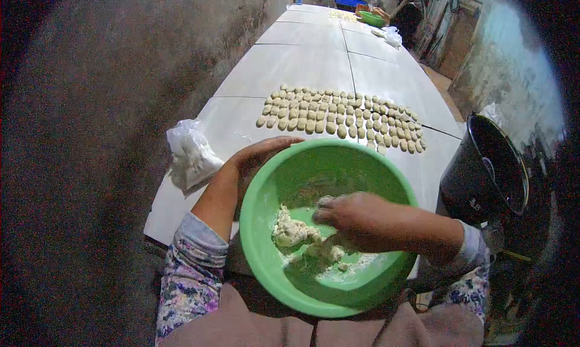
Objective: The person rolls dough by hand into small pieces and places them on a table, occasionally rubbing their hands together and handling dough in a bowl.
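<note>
A large green basin (260,262) rests tilted toward me at the table's near edge. Crumbly, floury dough (293,232) lies in its lower left part, with loose flour around it. My right hand (347,214) is inside the basin just above the dough, its fingers curled together and whitened with flour; whatever they may hold is hidden. Outside the basin, my left hand (272,146) lies against the far left rim, partly hidden behind it, with its fingers out along the rim.
Rows of small dough pieces (311,114) lie on the white table (302,51) beyond the basin. A plastic bag of white powder (192,153) sits left; a black bucket (477,178) stands right. A green bowl (371,19) and blue crate (348,2) are far off.
</note>
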Demonstrator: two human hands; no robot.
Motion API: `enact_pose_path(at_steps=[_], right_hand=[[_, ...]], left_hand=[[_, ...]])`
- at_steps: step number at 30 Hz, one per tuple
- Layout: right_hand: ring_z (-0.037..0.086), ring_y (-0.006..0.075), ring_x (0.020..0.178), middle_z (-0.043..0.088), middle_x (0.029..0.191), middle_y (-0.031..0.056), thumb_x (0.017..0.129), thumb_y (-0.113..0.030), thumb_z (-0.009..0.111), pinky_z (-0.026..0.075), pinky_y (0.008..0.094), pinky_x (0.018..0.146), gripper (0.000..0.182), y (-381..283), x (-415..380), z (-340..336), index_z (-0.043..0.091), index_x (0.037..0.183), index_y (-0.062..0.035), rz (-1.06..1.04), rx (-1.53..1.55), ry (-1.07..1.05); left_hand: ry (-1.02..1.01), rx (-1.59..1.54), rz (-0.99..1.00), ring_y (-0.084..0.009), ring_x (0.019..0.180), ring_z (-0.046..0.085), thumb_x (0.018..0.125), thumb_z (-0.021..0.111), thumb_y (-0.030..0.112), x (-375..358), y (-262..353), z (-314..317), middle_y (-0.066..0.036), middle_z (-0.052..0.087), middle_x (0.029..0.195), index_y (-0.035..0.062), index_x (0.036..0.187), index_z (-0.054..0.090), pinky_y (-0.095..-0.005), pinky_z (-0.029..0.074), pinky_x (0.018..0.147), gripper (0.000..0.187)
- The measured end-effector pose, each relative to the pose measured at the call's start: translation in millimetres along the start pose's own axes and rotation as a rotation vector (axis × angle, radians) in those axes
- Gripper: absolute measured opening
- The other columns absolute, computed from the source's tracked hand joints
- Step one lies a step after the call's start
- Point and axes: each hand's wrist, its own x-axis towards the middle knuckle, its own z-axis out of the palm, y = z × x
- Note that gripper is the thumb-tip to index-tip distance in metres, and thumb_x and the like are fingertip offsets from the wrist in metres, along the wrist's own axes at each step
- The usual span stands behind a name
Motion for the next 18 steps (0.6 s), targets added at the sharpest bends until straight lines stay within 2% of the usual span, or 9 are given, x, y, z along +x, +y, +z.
enact_pose_path(at_steps=[2, 4, 5, 7, 10, 14, 16, 18], right_hand=[[0.062, 0.038, 0.079, 0.059, 0.085, 0.0211, 0.081, -0.015, 0.055, 0.051, 0.0459, 0.068, 0.029, -2.8, 3.8, 28.5, 0.05, 0.107, -0.0023, -0.027, -0.043, -0.113], [0.06, 0.0389, 0.079, 0.055, 0.089, 0.0222, 0.087, -0.016, 0.045, 0.05, 0.0475, 0.067, 0.023, 1.4, 3.0, 64.5, 0.048, 0.105, -0.0015, -0.011, 0.147, -0.074], [0.06, 0.0389, 0.079, 0.055, 0.089, 0.0222, 0.087, -0.016, 0.045, 0.05, 0.0475, 0.067, 0.023, -3.9, 1.5, 60.7, 0.048, 0.105, -0.0015, -0.009, 0.139, -0.074], [0.059, 0.0395, 0.079, 0.057, 0.087, 0.0233, 0.091, -0.014, 0.036, 0.049, 0.0488, 0.068, 0.022, -17.1, -0.1, 48.3, 0.05, 0.102, -0.0005, 0.137, 0.285, -0.281], [0.059, 0.0409, 0.081, 0.058, 0.086, 0.0234, 0.094, -0.017, 0.033, 0.047, 0.0497, 0.069, 0.026, -27.2, -15.2, 36.1, 0.051, 0.101, -0.0001, 0.099, 0.227, -0.238], [0.059, 0.0411, 0.082, 0.058, 0.086, 0.0234, 0.093, -0.017, 0.035, 0.047, 0.0493, 0.069, 0.024, -35.5, -26.6, 28.3, 0.052, 0.101, -0.0019, 0.159, 0.173, -0.178], [0.061, 0.0377, 0.085, 0.061, 0.09, 0.0196, 0.093, -0.023, 0.036, 0.049, 0.0479, 0.073, 0.027, -40.5, -35.2, 26.8, 0.054, 0.102, -0.0058, 0.263, 0.159, -0.159], [0.061, 0.0373, 0.085, 0.061, 0.09, 0.0191, 0.093, -0.023, 0.038, 0.049, 0.0475, 0.073, 0.025, -36.6, -40.1, 36.8, 0.055, 0.101, -0.0062, 0.209, 0.122, -0.12]], left_hand=[[-0.079, -0.017, -0.112, -0.0182, 0.108, 0.053, 0.09, 0.049, 0.027, 13.2, -9.2, -14.3, -0.011, 0.056, 0.117, 0.0031, 0.122, 0.051, -0.0328, 0.042, 0.094, 0.039], [-0.173, -0.016, -0.187, -0.0187, 0.108, 0.052, 0.09, 0.049, 0.029, 29.9, -23.8, -32.5, -0.011, 0.056, 0.118, 0.0038, 0.122, 0.051, -0.0331, 0.042, 0.094, 0.041], [-0.221, -0.005, -0.215, -0.0189, 0.109, 0.052, 0.09, 0.049, 0.03, 36.8, -30.9, -40.5, -0.011, 0.055, 0.119, 0.0041, 0.122, 0.051, -0.0333, 0.041, 0.094, 0.041], [-0.305, 0.029, -0.261, -0.0194, 0.109, 0.051, 0.089, 0.049, 0.032, 49.2, -43.7, -53.5, -0.011, 0.055, 0.12, 0.0048, 0.123, 0.051, -0.0336, 0.041, 0.095, 0.043], [-0.387, 0.076, -0.314, -0.0201, 0.11, 0.05, 0.089, 0.049, 0.035, 63.4, -58.0, -65.1, -0.012, 0.054, 0.121, 0.0059, 0.124, 0.051, -0.034, 0.04, 0.095, 0.045], [-0.447, 0.118, -0.352, -0.021, 0.111, 0.049, 0.089, 0.05, 0.039, 75.0, -73.4, -76.0, -0.012, 0.052, 0.123, 0.0073, 0.124, 0.051, -0.0346, 0.038, 0.096, 0.048], [-0.45, 0.135, -0.366, -0.0215, 0.111, 0.049, 0.088, 0.05, 0.041, 73.8, -75.0, -76.8, -0.013, 0.052, 0.124, 0.008, 0.125, 0.051, -0.0349, 0.038, 0.096, 0.049], [-0.463, 0.154, -0.361, -0.022, 0.112, 0.048, 0.088, 0.05, 0.043, 71.3, -76.7, -78.1, -0.013, 0.051, 0.125, 0.0087, 0.125, 0.051, -0.0352, 0.037, 0.096, 0.051]])
